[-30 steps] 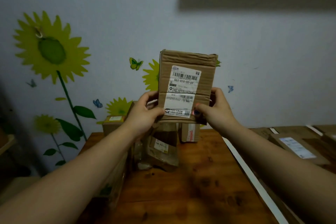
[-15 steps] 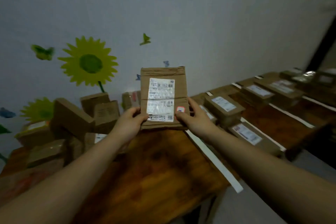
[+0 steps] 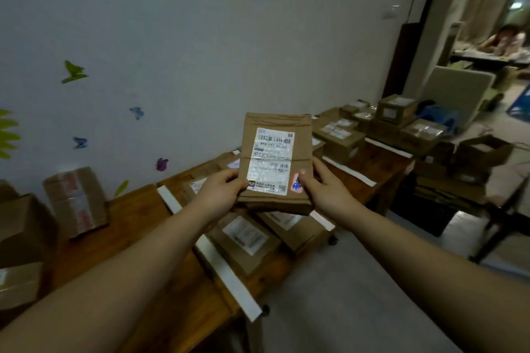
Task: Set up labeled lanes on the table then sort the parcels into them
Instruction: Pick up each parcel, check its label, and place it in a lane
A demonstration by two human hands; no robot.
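Both hands on it: left hand (image 3: 222, 191) and right hand (image 3: 324, 189) pinch the parcel's (image 3: 276, 163) lower corners, label facing us, above the table's (image 3: 137, 218) near lanes. Dim light could mean misreading, wrong lane!

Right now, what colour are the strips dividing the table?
The strips are white, on the brown table; head view shows it best.

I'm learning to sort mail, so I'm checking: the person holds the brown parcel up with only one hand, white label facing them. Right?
Not quite. Two hands hold it: the left hand grips the brown parcel at its lower left edge and the right hand at its lower right. The white label does face them. The head view shows this.
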